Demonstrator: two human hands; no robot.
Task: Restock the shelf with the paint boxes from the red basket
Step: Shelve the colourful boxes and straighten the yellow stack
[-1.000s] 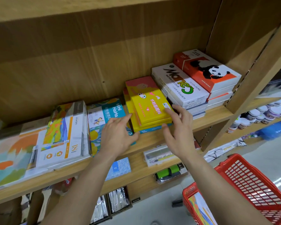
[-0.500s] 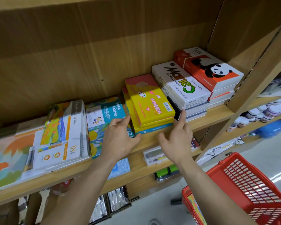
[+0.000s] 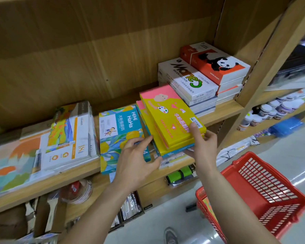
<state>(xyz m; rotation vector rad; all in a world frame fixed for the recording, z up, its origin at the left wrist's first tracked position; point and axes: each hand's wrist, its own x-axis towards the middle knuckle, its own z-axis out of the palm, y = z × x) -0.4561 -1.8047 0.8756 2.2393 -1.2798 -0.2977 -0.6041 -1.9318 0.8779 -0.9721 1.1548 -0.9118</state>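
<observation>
A stack of yellow-and-pink paint boxes (image 3: pixel 167 117) lies on the wooden shelf (image 3: pixel 224 114), its front end sticking out over the shelf edge. My right hand (image 3: pixel 203 145) grips the stack's front right corner, thumb on the top box and fingers under the edge. My left hand (image 3: pixel 136 161) has its fingers spread, fingertips touching the stack's front left corner, palm over the teal HiHi HaHa box (image 3: pixel 118 132). The red basket (image 3: pixel 271 189) stands on the floor at the lower right, with a colourful box (image 3: pixel 208 207) showing at its left inner wall.
White Marie's boxes (image 3: pixel 188 81) and red panda boxes (image 3: pixel 217 66) are stacked right of the yellow stack, against the shelf upright (image 3: pixel 264 62). Flat art sets (image 3: pixel 69 134) lie to the left. Lower shelves hold packets and jars (image 3: pixel 278 108). A shoe (image 3: pixel 171 235) is on the floor.
My right hand shifted from the stack's right side to its front right corner and closed on it. The stack's front end came forward over the shelf edge. My left hand stayed beside it.
</observation>
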